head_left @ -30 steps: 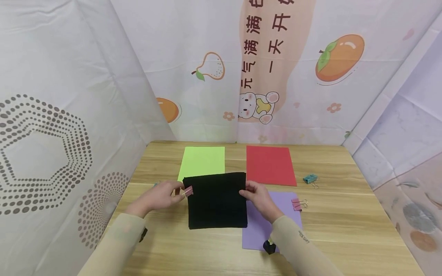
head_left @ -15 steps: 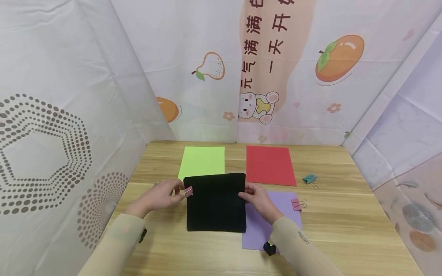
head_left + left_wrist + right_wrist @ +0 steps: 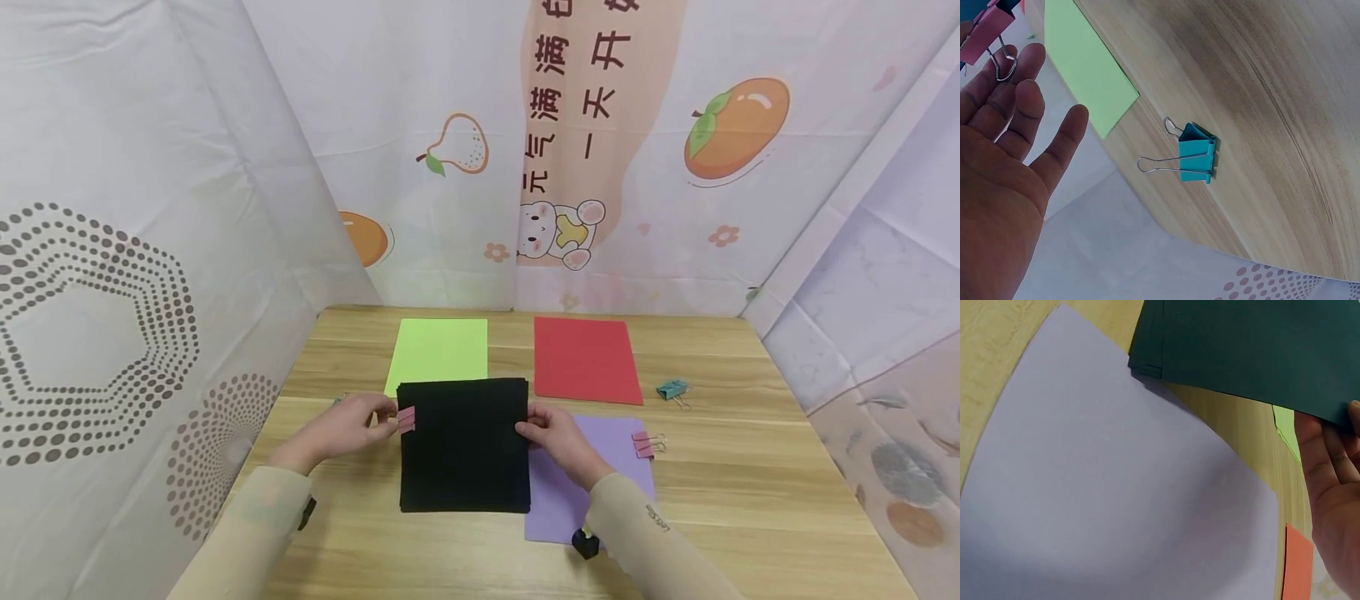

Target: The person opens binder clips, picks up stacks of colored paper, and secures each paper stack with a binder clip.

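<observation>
A stack of black paper sheets (image 3: 465,458) is held up over the table's middle. At its left edge sits a pink binder clip (image 3: 406,419), biting the sheets. My left hand (image 3: 352,429) has thumb and fingers at this clip, pinching it; in the left wrist view a wire handle of the pink clip (image 3: 988,31) lies against the fingers. My right hand (image 3: 558,433) pinches the stack's right edge, thumb in front and fingers behind. From the right wrist, the black sheets (image 3: 1241,350) overlap a corner of the purple paper (image 3: 1097,456).
Green paper (image 3: 442,350) and red paper (image 3: 587,360) lie at the back. Purple paper (image 3: 615,450) with another pink binder clip (image 3: 643,444) lies under my right forearm. Teal binder clips rest at the right (image 3: 672,389) and, in the left wrist view, a teal clip (image 3: 1196,153) near the table edge.
The black stack has shifted slightly left and its lower edge has come down a little. Both hands keep their places on the clip and the right edge.
</observation>
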### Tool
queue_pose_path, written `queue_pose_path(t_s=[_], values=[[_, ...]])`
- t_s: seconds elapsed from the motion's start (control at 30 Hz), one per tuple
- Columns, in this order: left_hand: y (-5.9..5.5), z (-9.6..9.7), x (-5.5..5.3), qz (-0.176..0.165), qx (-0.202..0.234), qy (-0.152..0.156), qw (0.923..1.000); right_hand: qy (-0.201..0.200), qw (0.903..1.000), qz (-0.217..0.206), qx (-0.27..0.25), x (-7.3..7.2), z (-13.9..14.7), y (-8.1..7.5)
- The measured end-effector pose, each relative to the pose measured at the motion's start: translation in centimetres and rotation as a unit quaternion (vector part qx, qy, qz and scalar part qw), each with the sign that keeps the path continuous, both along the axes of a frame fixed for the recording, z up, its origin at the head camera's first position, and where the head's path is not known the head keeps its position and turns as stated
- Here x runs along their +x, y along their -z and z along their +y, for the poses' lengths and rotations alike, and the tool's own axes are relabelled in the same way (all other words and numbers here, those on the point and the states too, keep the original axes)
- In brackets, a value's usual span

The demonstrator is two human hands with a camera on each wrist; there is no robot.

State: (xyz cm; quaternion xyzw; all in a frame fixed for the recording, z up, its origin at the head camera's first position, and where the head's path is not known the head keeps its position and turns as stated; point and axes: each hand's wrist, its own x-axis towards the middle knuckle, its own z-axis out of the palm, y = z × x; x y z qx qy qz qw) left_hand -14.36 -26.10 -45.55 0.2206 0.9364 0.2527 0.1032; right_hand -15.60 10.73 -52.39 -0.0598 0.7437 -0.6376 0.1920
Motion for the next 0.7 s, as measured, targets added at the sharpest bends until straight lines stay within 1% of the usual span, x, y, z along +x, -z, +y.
queue_pose_path(t_s=[0.2, 0.43, 0.7], values=[[0.4, -0.1, -0.1, 0.002, -0.008, 0.007, 0.9999, -0.018, 0.9998, 0.003, 0.005, 0.2, 0.1, 0.0], [1.0, -0.5, -0.1, -0.017, -0.014, 0.001, 0.9997, -0.032, 0.9995, -0.001, 0.009, 0.2, 0.0, 0.6], [1.2, -0.3, 0.1, -0.045, -0.020, -0.008, 0.9988, -0.047, 0.9988, -0.011, 0.007, 0.4, -0.2, 1.1]])
